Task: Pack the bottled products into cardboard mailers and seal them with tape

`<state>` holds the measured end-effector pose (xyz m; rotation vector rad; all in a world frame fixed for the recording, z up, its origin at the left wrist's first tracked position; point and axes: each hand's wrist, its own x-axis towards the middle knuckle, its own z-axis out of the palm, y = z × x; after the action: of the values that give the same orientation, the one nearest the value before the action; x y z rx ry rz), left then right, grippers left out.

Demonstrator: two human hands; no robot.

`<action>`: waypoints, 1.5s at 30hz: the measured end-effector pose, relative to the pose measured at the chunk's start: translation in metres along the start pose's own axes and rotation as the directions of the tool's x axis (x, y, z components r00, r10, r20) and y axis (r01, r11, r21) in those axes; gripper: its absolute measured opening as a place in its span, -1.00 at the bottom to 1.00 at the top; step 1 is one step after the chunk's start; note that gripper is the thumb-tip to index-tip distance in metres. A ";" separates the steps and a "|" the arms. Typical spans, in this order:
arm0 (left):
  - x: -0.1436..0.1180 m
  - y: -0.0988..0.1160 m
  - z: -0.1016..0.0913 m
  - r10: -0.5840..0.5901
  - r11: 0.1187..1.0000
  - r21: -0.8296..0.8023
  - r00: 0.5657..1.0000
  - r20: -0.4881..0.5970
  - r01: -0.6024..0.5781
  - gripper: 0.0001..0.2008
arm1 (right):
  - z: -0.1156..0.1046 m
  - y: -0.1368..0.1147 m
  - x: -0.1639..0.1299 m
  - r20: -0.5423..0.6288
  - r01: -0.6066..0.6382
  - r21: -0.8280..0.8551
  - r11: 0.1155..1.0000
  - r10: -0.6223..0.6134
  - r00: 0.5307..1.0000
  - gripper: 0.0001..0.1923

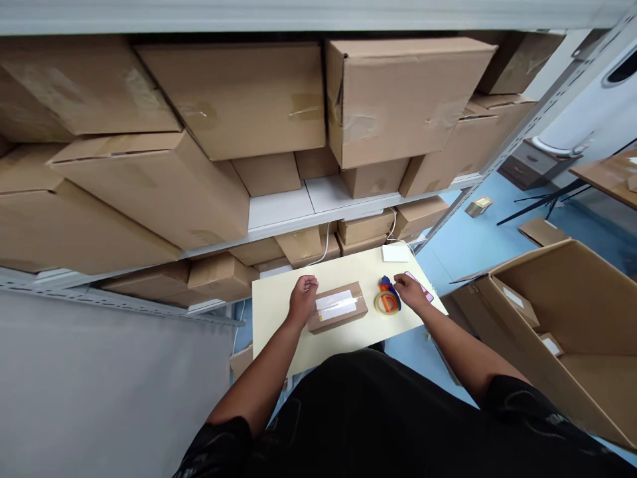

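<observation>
A small cardboard box [338, 307] with a white label and clear tape on top lies on a pale yellow table [279, 312]. My left hand [303, 297] rests against the box's left end, fingers curled loosely. My right hand [411, 292] sits just right of an orange and blue tape dispenser [387, 298], touching or nearly touching it; I cannot tell which. A pink flat item [423, 287] lies partly under that hand.
A white flat pad [395, 253] lies at the table's far edge. Metal shelving [318, 214] packed with cardboard cartons rises behind the table. A large open carton [562, 318] stands on the blue floor to the right. A grey panel fills the lower left.
</observation>
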<state>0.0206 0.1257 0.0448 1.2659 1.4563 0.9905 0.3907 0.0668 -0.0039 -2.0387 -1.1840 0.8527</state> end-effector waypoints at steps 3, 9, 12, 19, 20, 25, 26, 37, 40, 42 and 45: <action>0.015 0.019 0.033 0.021 0.999 0.030 0.999 0.036 -0.022 -0.74 | -0.017 0.011 0.032 -0.002 -0.014 -0.002 1.000 0.014 1.000 -0.70; 0.047 0.027 0.101 -0.044 0.998 0.056 0.998 0.044 0.042 -0.76 | -0.050 0.042 0.096 0.069 -0.047 -0.023 0.999 0.049 0.996 -0.71; 0.060 0.027 0.132 -0.093 0.993 0.079 0.993 0.067 0.088 -0.76 | -0.066 0.058 0.124 0.105 -0.071 -0.045 0.996 0.075 0.992 -0.73; 0.095 0.027 0.205 -0.203 0.917 0.373 0.971 0.129 0.142 -0.83 | -0.083 0.086 0.176 0.149 -0.108 -0.101 0.989 0.122 0.981 -0.69; 0.102 0.028 0.217 -0.213 0.897 0.423 0.964 0.158 0.129 -0.84 | -0.082 0.089 0.182 0.153 -0.119 -0.112 0.987 0.135 0.979 -0.68; 0.137 0.023 0.277 -0.270 0.816 0.574 0.925 0.267 0.072 -0.84 | -0.069 0.096 0.207 0.184 -0.169 -0.160 0.972 0.198 0.963 -0.69; 0.143 0.020 0.288 -0.280 0.806 0.588 0.920 0.275 0.070 -0.85 | -0.065 0.097 0.210 0.188 -0.175 -0.168 0.970 0.206 0.960 -0.68; 0.174 -0.012 0.358 -0.339 0.713 0.692 0.920 0.199 0.113 -0.87 | -0.045 0.102 0.222 0.132 -0.175 -0.202 0.964 0.204 0.970 -0.73; 0.175 -0.017 0.360 -0.344 0.717 0.681 0.926 0.158 0.150 -0.88 | -0.046 0.100 0.224 0.106 -0.184 -0.206 0.961 0.208 0.972 -0.79; 0.176 -0.020 0.359 -0.350 0.726 0.667 0.925 0.147 0.169 -0.89 | -0.046 0.097 0.224 0.103 -0.195 -0.208 0.958 0.220 0.970 -0.84; 0.176 -0.022 0.357 -0.351 0.744 0.646 0.922 0.163 0.169 -0.94 | -0.048 0.093 0.223 0.118 -0.210 -0.206 0.956 0.237 0.964 -0.88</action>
<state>0.3572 0.2959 -0.0858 1.5230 1.7422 0.1032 0.5601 0.2195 -0.0961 -2.3362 -1.1635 1.0421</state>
